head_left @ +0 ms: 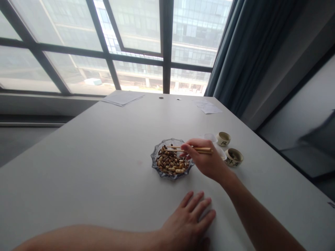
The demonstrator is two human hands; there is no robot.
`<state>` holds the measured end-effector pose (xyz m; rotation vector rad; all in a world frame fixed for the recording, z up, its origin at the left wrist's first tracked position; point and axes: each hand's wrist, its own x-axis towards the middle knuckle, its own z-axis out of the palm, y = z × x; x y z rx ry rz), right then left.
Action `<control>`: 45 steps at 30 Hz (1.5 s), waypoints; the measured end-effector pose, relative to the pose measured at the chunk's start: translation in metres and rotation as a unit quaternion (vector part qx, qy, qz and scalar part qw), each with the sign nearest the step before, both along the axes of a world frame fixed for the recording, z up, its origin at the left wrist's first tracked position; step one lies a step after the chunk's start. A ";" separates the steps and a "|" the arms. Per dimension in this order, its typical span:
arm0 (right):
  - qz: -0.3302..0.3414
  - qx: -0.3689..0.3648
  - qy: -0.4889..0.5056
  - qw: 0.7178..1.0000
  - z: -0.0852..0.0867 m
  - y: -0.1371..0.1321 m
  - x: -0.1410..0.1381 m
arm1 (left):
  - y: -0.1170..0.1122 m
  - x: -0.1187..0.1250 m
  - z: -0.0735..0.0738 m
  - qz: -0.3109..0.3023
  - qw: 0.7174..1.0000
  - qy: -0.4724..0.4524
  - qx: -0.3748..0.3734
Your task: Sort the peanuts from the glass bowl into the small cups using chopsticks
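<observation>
My right hand [202, 157] grips a pair of wooden chopsticks [200, 150] over the right side of a scalloped glass bowl [154, 167]. The chopstick tips reach to the bowl's far left part, among its contents; whether they pinch a piece is too small to tell. Peanuts [172, 169] lie mostly toward the near side of the bowl, mixed with dark striped seeds [163, 158] that look like sunflower seeds. Flat on the white table [110, 167], nearer to me, rests my left hand [187, 218], its fingers spread and nothing in it.
Right of the bowl stand two small ceramic cups with dark characters, a farther cup [224, 140] and a nearer cup [233, 158]. A clear plastic container [210, 137] is partly hidden behind my right hand. Papers [123, 98] and more sheets [208, 107] lie near the window end.
</observation>
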<state>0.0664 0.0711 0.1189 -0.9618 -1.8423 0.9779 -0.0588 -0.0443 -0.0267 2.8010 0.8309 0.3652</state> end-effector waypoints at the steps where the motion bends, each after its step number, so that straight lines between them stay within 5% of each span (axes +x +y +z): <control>1: 0.000 -0.003 -0.004 1.000 -0.003 0.001 -0.002 | 0.000 0.000 0.000 -0.001 1.000 -0.001 -0.001; 12: -0.023 -0.008 0.024 0.999 -0.019 0.007 -0.009 | 0.000 -0.001 0.001 -0.002 1.000 -0.004 -0.001; 17: -0.114 -0.015 0.060 0.992 0.015 -0.001 0.012 | -0.001 -0.001 0.002 -0.001 1.000 -0.001 -0.007; 22: -0.262 -0.009 0.044 0.964 0.063 -0.015 0.065 | -0.001 -0.001 0.003 0.004 1.000 -0.005 -0.012; 26: -0.347 -0.014 0.012 0.938 0.078 -0.015 0.101 | 0.000 -0.001 0.004 0.005 1.000 -0.004 -0.017; 33: -0.282 -0.035 -0.065 0.957 0.066 -0.003 0.107 | -0.002 -0.001 0.004 0.007 1.000 -0.005 -0.013; 40: -0.302 0.015 0.004 0.953 0.071 -0.011 0.094 | -0.002 0.000 0.005 0.011 1.000 0.002 -0.008; 45: -0.178 -0.026 0.064 0.982 0.053 -0.012 0.050 | -0.001 -0.001 0.005 0.006 1.000 0.004 -0.006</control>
